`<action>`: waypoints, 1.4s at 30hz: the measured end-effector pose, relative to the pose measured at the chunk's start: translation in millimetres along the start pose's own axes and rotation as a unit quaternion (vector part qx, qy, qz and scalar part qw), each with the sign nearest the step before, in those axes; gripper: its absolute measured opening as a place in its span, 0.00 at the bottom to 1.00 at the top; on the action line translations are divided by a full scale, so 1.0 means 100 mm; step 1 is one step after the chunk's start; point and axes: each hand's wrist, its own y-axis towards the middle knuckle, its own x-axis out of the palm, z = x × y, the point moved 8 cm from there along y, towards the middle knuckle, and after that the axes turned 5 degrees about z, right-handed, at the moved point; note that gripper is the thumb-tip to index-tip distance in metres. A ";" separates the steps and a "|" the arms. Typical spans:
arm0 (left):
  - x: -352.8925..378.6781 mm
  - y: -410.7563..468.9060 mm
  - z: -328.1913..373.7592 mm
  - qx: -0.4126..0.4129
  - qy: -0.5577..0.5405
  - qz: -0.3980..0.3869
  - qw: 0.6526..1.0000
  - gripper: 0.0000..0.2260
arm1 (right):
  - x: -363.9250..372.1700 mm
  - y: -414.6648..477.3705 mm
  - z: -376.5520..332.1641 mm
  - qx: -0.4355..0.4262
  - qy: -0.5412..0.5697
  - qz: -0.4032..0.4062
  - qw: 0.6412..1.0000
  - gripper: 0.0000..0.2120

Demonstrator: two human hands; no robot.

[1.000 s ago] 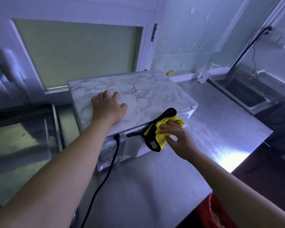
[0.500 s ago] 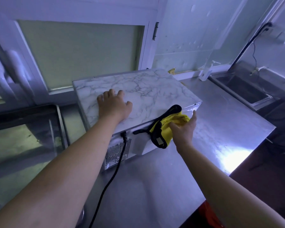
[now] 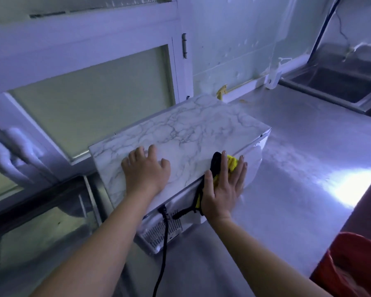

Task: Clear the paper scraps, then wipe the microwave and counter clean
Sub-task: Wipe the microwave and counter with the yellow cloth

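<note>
On the counter (image 3: 287,163), the microwave (image 3: 180,133) is getting wiped; the right hand (image 3: 223,185) is pressing the cloth (image 3: 231,162) flat-fingered against its rear edge; the left hand (image 3: 146,170) is bracing open-palmed on top; probably sweeping sideways comes next.

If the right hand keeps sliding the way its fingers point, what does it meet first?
The right hand, flat on the yellow cloth, points along the microwave's rear face. It likely runs off the corner over bare counter; depth is unclear.

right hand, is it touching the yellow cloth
Touching. The head view shows the right hand lying flat with straight fingers on the yellow cloth, pressing it against the microwave.
</note>
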 end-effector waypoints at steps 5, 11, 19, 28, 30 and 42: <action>0.01 0.01 0.00 0.001 0.019 0.009 1.000 0.22 | 0.04 -0.03 0.16 -0.056 0.076 0.028 0.995 0.27; -0.01 -0.01 0.01 0.003 0.013 0.023 1.000 0.22 | 0.10 -0.10 0.41 -0.337 0.053 -0.005 0.940 0.23; -0.06 -0.02 0.03 -0.020 -0.015 0.027 0.999 0.27 | 0.23 -0.29 0.86 -0.124 0.151 0.070 0.978 0.24; -0.06 -0.02 -0.01 -0.034 -0.037 0.035 0.998 0.24 | 0.53 -0.64 1.29 0.331 0.296 0.089 0.892 0.26; -0.06 -0.02 0.00 -0.037 -0.040 0.038 0.998 0.24 | 0.63 -0.78 1.39 0.440 0.318 0.084 0.836 0.29; -0.05 0.02 -0.07 -0.051 -0.054 0.037 0.997 0.22 | 0.78 -1.56 1.04 0.751 0.400 -0.130 0.509 0.12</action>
